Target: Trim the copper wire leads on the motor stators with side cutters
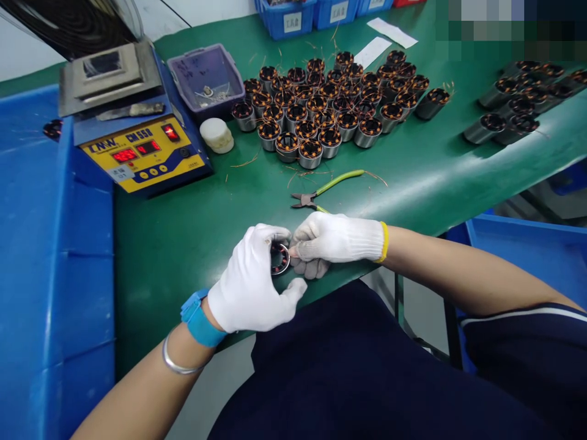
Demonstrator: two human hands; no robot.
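Observation:
Both of my hands wear white gloves and meet at the near edge of the green table (183, 232). My left hand (254, 281) curls around a small round motor stator (279, 259) with copper windings. My right hand (328, 241) pinches the same stator from the right side, fingertips at its rim. A pair of green-handled cutters (325, 190) lies on the table just behind my right hand.
Several wound stators (330, 101) stand clustered mid-table, with more stators (518, 98) at the right. A yellow-and-blue solder pot (137, 140) sits at the left, beside a purple tray (206, 79) and a white puck (217, 134). Blue bins (41, 256) flank the table.

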